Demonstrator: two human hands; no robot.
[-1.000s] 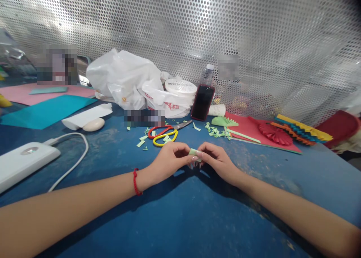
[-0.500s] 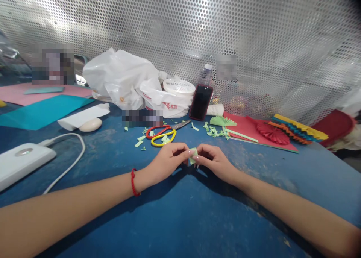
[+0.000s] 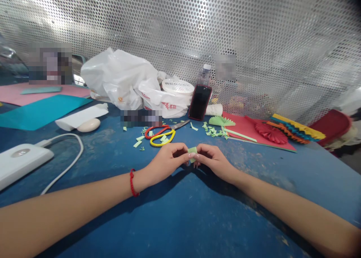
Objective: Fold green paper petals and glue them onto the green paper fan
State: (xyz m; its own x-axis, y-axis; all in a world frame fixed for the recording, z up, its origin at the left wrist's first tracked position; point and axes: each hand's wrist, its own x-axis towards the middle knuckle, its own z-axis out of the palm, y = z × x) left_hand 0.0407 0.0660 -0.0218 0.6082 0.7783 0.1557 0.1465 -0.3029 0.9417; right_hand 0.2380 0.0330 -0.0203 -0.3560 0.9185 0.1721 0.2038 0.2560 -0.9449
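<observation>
A small light-green piece of paper [image 3: 193, 151] is pinched between both hands just above the blue table [image 3: 175, 216]. My left hand [image 3: 167, 161], with a red string on its wrist, grips the paper's left side with curled fingers. Against it from the right, my right hand [image 3: 212, 159] pinches the other side. Beyond the hands lie red-and-yellow scissors [image 3: 160, 133] among green paper scraps [image 3: 140, 140].
A white plastic bag [image 3: 124, 81], a lidded tub [image 3: 177, 87], a phone [image 3: 199, 102] and a bottle [image 3: 205, 74] stand at the back by a perforated metal screen. Red paper [image 3: 254, 132] with folded fans lies right. A white power bank [image 3: 19, 162] with cable and teal paper [image 3: 39, 111] lie left.
The hands stay together at the same spot. The green paper has been turned and pressed smaller between the fingertips. The view has shifted slightly.
</observation>
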